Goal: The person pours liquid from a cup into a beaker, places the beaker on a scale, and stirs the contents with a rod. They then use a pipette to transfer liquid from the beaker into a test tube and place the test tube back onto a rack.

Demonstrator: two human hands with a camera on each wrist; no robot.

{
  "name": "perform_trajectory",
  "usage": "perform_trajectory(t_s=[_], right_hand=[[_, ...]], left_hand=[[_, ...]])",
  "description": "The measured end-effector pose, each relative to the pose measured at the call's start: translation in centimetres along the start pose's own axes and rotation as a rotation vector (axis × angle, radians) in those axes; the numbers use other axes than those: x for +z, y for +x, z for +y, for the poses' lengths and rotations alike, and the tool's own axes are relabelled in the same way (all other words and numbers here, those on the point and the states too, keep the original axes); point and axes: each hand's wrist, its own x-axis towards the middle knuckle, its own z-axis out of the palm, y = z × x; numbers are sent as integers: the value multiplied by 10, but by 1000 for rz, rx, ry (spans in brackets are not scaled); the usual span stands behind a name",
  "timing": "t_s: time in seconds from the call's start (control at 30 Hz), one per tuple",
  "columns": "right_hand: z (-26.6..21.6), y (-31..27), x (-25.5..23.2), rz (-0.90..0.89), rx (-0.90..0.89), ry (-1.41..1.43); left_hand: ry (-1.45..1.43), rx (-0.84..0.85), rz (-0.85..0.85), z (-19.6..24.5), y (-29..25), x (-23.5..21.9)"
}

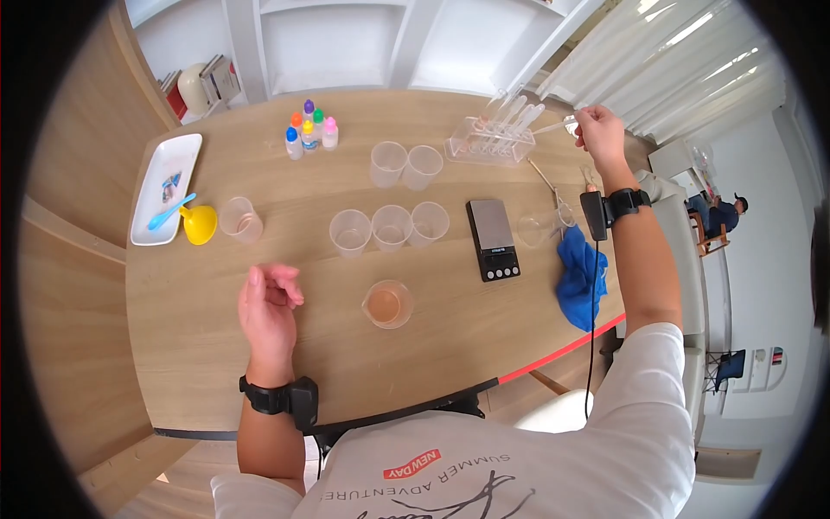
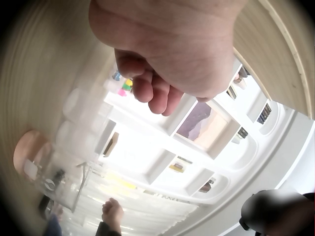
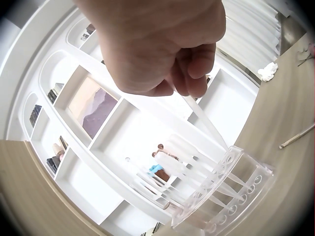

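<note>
My right hand (image 1: 601, 134) is at the far right of the table, beside a clear rack (image 1: 462, 151). In the right wrist view, its thumb and fingers pinch a translucent plastic dropper (image 3: 209, 123), whose lower end reaches the rack's end hole. Several more droppers (image 3: 184, 169) stand slanted in the rack. My left hand (image 1: 270, 316) holds nothing, its fingers loosely bent over the table's left part. Nearest to it are a cup with a little pinkish liquid (image 1: 242, 222) and, to its right, a beaker of brownish liquid (image 1: 387, 304).
Several clear plastic cups (image 1: 392, 227) stand mid-table. A digital scale (image 1: 493, 227) lies right of them, then a blue cloth (image 1: 577, 281). Small dropper bottles (image 1: 309, 134) cluster at the back. A white tray (image 1: 156, 186), blue spoon (image 1: 169, 214) and yellow funnel (image 1: 200, 226) are left.
</note>
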Motion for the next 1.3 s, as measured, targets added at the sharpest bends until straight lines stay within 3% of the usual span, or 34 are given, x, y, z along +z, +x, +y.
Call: perform_trajectory(t_s=[0.43, 0.7, 1.0, 1.07, 1.13, 1.27, 1.3], right_hand=[[6, 23, 39, -273, 27, -188], [1, 18, 42, -266, 6, -243], [-5, 9, 40, -287, 7, -274], [-13, 2, 31, -291, 28, -260], [-21, -10, 17, -169, 36, -280], [-36, -75, 0, -30, -172, -130], [-40, -101, 1, -90, -211, -25]], left_hand=[[-85, 66, 15, -6, 2, -6], [-124, 165, 127, -9, 2, -9], [-103, 164, 116, -8, 1, -8], [-107, 158, 134, -7, 1, -7], [-108, 151, 164, -7, 0, -7], [-92, 156, 148, -6, -1, -5], [-96, 157, 117, -6, -2, -5]])
